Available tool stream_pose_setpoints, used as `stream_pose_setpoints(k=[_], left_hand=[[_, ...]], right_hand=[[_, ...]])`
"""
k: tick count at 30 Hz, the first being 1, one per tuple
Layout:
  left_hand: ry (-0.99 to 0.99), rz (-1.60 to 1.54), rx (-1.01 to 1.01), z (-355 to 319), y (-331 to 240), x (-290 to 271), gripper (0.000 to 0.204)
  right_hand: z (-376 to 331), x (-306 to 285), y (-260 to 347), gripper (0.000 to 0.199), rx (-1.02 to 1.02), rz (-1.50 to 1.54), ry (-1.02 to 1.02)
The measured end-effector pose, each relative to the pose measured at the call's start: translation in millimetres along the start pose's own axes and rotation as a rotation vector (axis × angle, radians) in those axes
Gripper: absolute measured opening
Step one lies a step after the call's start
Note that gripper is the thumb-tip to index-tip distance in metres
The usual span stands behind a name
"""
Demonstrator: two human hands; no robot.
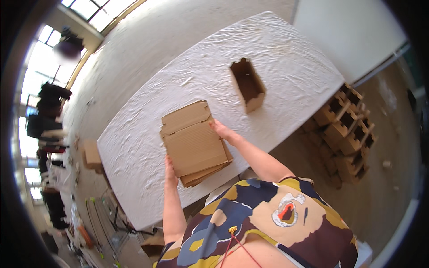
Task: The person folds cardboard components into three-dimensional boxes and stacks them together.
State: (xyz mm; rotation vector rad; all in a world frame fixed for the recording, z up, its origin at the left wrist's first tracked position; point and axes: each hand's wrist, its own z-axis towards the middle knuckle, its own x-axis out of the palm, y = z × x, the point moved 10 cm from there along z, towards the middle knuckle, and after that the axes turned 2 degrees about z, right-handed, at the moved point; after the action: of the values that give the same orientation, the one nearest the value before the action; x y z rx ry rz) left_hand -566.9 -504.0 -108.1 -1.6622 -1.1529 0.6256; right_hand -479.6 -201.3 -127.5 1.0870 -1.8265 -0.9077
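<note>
Here, the left hand (170,172) and right hand (220,130) touch opposite edges of the cardboard stack (195,147), near the counter's (138,147) near edge; whether the fingers clamp is unclear. Bare cloth (134,178) spreads left; an open box (255,103) sits farther right.

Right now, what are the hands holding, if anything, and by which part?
The flat cardboard stack, between both hands: left hand at its lower left edge, right hand at its right edge, higher up. Any grip underneath is hidden.
</note>
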Motion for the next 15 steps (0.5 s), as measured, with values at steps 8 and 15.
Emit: stream_pose_setpoints(k=[8, 15], left_hand=[[-0.035, 0.141, -0.084, -24, -16, 8, 0.071], [-0.112, 0.2, 0.021, -37, -16, 5, 0.077]], right_hand=[[-2, 34, 3, 0.093, -0.074, -0.553, -0.123], [-27, 35, 11, 0.093, -0.227, -0.683, -0.15]])
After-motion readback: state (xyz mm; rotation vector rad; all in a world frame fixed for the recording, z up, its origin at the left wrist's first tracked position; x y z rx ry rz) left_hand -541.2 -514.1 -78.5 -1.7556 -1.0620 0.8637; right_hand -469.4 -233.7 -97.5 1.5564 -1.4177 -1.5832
